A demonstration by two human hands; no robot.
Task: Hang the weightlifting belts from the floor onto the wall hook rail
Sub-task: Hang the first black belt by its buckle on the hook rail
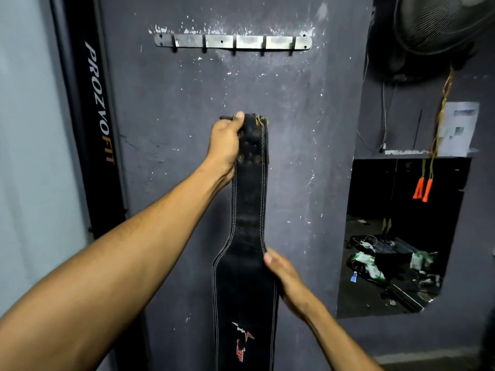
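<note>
Weightlifting belt (247, 210) held upright against the wall, below the empty hook rail (233, 42); left hand (225, 145) grips its buckle end on top, likely for hooking, while right hand (284, 277) clasps the wider mid-section, steadying the hang.

Scuffed grey wall (294, 156), mounted fan (439, 28), dim cluttered opening (396, 236)
</note>
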